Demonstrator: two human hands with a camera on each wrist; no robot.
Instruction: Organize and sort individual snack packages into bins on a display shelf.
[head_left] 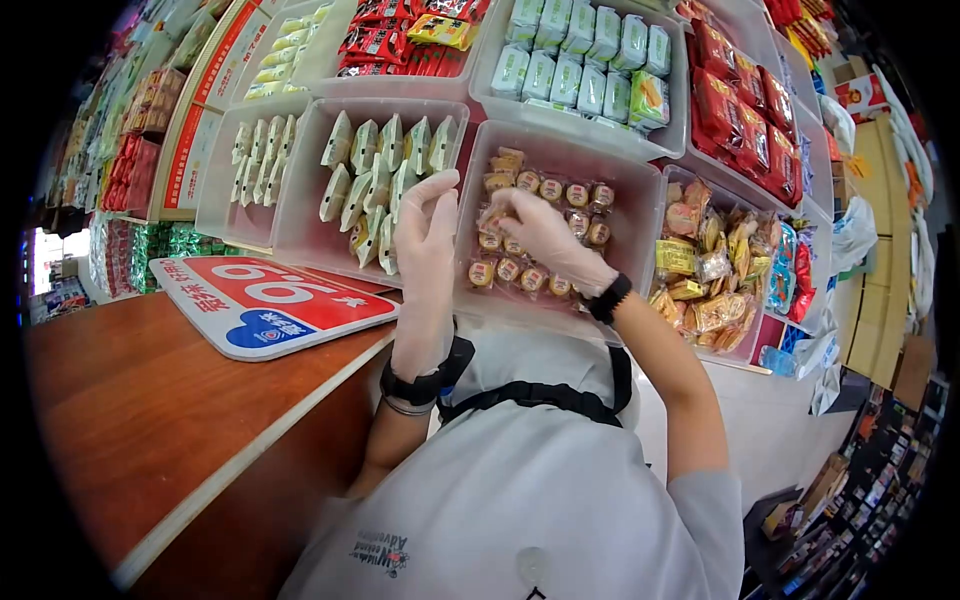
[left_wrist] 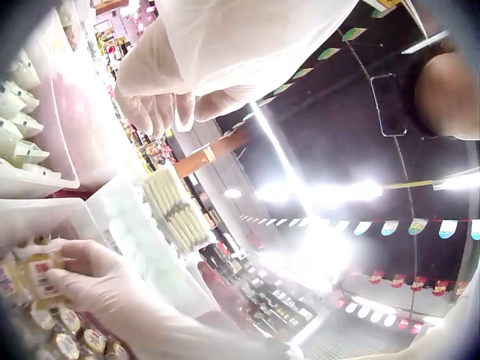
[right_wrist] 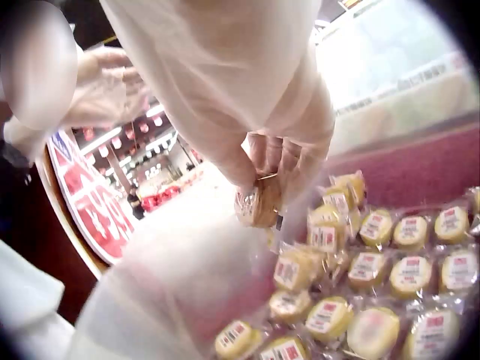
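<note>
My right hand (head_left: 552,238), in a thin translucent glove, reaches into a clear plastic bin (head_left: 635,190) of small round cakes in plastic wrappers. Its thumb and fingers pinch one wrapped cake (right_wrist: 260,202), held above the others in the right wrist view. More wrapped cakes (right_wrist: 411,277) with red and white labels lie in rows below, some stacked at the bin's side. My left hand (head_left: 425,265), gloved too, is raised by the bin's left wall. Its fingers are loosely bent with nothing between them, as the left wrist view also shows.
Left of the cakes stands a bin of pale green packets (head_left: 372,185). Mixed pastries (head_left: 715,260) fill a bin on the right. Behind are green-white packs (head_left: 585,50) and red packs (head_left: 735,90). A red price sign (head_left: 275,300) lies along the wooden counter (head_left: 180,400).
</note>
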